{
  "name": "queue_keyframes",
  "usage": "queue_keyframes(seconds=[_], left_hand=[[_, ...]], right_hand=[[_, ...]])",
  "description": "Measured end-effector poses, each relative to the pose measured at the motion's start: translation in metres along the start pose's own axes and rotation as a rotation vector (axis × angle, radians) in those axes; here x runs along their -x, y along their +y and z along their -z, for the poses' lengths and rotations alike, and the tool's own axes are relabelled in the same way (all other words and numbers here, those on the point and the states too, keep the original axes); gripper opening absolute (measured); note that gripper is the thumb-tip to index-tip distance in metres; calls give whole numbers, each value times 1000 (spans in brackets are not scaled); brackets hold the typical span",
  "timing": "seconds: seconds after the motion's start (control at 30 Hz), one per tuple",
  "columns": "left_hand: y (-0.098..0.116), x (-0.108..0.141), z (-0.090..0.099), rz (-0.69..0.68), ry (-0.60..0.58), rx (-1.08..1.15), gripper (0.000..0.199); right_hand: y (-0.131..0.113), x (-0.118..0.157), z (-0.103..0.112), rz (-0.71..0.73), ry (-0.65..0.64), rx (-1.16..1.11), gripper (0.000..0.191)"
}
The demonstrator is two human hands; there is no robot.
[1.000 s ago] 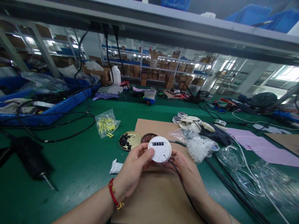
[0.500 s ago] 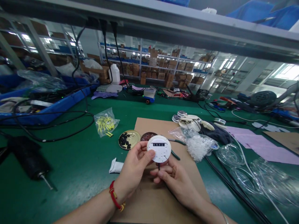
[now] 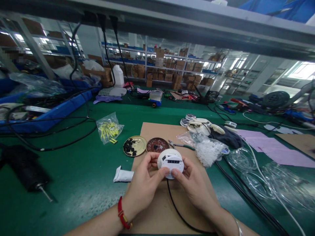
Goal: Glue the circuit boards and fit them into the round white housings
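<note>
A round white plastic unit with a small digit display (image 3: 170,163) is held between my left hand (image 3: 145,183) and my right hand (image 3: 194,186), its face tilted up. Fingers and thumbs of both hands press on its rim. From its underside a black cable (image 3: 177,213) runs down across a cardboard sheet (image 3: 157,131). Nearest my left hand are a gold lid with black pieces (image 3: 135,146) and a dark round tin (image 3: 157,145). Green-handled pliers (image 3: 180,146) lie just beyond the unit.
A bag of white small parts (image 3: 209,151), a bag of yellow parts (image 3: 109,128) and white round covers (image 3: 199,126) lie around the cardboard. Clear coiled tubing (image 3: 270,183) and a black motor (image 3: 24,170) rest on the green bench mat. A blue bin (image 3: 49,114) stands left.
The white unit has turned and tilted, showing its side, and both hands now grip it from either side. The cable hangs lower, and the view has shifted slightly.
</note>
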State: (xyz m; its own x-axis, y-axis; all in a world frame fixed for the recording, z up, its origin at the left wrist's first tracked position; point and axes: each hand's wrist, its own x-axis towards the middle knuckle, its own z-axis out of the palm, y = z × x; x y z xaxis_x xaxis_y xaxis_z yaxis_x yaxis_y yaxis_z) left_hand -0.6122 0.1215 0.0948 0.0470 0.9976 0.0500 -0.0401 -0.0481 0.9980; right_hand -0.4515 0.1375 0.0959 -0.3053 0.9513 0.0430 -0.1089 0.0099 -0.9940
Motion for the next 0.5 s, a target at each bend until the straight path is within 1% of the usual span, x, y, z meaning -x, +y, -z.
queue_keyframes(seconds=[0.2, 0.27, 0.3, 0.37, 0.43, 0.47, 0.5], left_hand=[[3, -1, -2, -3, -12, -2, 30], [2, -2, -4, 4, -7, 49, 33], [2, -1, -6, 2, -23, 105, 36], [0, 4, -11, -14, -118, 266, 49], [-2, 12, -16, 6, -287, 421, 63], [-3, 17, -18, 37, -379, 482, 66], [-4, 22, -20, 77, -469, 528, 64]], right_hand=[[-5, 2, 1, -24, -2, -8, 39], [-6, 1, 2, -14, 0, 2, 40], [-7, 1, 3, 7, 4, 12, 40], [-8, 0, 4, 86, 34, 39, 40], [-8, 1, 4, 188, 90, 53, 37], [-9, 3, 4, 227, 118, 49, 36], [-10, 4, 3, 254, 140, 35, 35]])
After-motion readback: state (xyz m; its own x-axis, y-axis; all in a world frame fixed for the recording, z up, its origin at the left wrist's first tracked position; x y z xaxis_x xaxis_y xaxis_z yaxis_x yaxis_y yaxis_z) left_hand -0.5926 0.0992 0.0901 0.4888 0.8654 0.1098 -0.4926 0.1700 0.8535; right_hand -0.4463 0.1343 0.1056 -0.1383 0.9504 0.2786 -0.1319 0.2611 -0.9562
